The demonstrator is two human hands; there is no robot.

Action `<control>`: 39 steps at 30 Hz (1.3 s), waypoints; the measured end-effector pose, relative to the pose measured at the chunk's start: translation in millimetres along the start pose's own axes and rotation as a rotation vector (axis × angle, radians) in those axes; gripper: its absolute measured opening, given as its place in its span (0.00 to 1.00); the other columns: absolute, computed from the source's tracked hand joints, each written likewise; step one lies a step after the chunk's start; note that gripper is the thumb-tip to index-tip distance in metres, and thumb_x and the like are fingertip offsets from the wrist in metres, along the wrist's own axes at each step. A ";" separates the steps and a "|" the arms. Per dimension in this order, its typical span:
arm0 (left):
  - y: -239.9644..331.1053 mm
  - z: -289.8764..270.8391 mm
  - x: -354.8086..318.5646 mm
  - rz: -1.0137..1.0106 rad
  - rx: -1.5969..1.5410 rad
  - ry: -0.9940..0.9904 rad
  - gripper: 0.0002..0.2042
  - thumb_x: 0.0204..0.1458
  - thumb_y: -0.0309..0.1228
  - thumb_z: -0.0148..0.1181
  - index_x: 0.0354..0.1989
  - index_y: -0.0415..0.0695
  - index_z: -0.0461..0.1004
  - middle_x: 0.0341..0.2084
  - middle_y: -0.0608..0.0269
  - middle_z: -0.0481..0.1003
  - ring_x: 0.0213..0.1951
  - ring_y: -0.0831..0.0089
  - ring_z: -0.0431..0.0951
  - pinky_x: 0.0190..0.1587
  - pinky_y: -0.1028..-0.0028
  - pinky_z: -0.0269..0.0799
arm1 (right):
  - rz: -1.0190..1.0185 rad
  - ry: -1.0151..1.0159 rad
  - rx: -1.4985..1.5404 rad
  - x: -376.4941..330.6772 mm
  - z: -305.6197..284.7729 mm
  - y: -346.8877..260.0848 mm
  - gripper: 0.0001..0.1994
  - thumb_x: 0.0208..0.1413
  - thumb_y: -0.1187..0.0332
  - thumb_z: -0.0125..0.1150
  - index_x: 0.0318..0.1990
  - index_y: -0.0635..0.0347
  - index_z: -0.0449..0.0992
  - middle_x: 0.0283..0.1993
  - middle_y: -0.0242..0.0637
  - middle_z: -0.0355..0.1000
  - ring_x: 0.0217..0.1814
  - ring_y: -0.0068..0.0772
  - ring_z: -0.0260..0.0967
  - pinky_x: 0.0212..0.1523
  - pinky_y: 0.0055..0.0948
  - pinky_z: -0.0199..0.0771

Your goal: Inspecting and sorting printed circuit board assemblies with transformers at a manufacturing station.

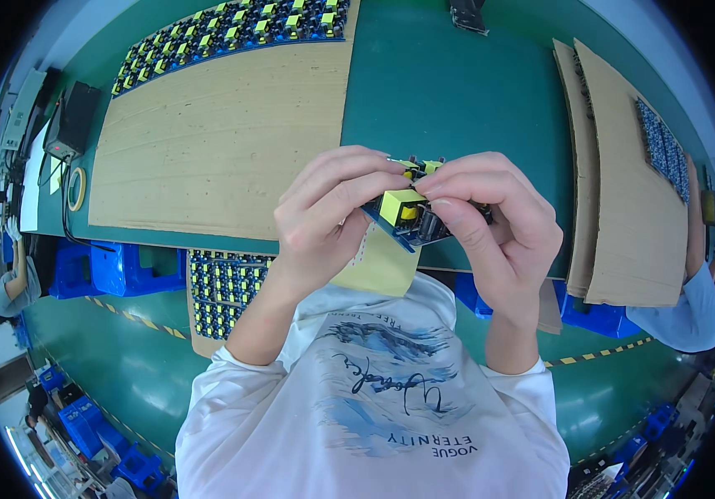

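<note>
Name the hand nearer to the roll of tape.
Left. The left hand is right of the roll of tape, by the right end of the cardboard sheet; the right hand is farther off, beyond the left hand.

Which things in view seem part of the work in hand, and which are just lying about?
Likely part of the work:
- circuit board, held by left hand and right hand
- rows of similar boards on the cardboard sheet

Seemingly just lying about:
- tape roll
- black box
- blue stools
</note>
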State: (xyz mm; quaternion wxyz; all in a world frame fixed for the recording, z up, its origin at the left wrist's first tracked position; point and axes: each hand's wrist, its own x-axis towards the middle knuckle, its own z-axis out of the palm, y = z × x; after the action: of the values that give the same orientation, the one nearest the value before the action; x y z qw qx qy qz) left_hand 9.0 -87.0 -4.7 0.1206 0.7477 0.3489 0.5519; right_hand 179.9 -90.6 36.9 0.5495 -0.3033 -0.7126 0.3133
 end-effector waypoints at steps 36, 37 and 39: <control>-28.6 -6.1 -8.3 -0.164 -0.321 0.276 0.10 0.41 0.18 0.60 0.34 0.36 0.70 0.35 0.51 0.73 0.41 0.58 0.75 0.45 0.64 0.71 | 0.422 0.334 -0.164 -51.0 -24.5 72.4 0.04 0.55 0.78 0.50 0.36 0.67 0.72 0.34 0.34 0.70 0.36 0.21 0.67 0.41 0.18 0.67; -29.0 -9.2 -4.4 -0.064 -0.252 0.264 0.12 0.38 0.18 0.62 0.33 0.36 0.71 0.35 0.52 0.74 0.41 0.59 0.75 0.44 0.66 0.71 | 0.384 0.331 -0.106 -51.7 -24.0 72.0 0.05 0.55 0.78 0.49 0.35 0.67 0.72 0.35 0.34 0.69 0.36 0.23 0.68 0.41 0.19 0.67; -30.7 -12.8 -1.8 0.034 -0.187 0.251 0.13 0.35 0.18 0.64 0.33 0.36 0.72 0.35 0.53 0.74 0.41 0.61 0.75 0.44 0.68 0.71 | 0.409 0.347 -0.106 -49.6 -23.1 69.7 0.05 0.55 0.78 0.50 0.36 0.67 0.72 0.34 0.34 0.69 0.36 0.22 0.68 0.41 0.19 0.67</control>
State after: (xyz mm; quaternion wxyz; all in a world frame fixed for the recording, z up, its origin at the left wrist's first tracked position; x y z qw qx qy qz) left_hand -14.9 -68.5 -18.8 0.1358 0.6640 0.2957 0.6732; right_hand 219.0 -83.3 -42.3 0.5721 -0.5186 -0.5471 0.3232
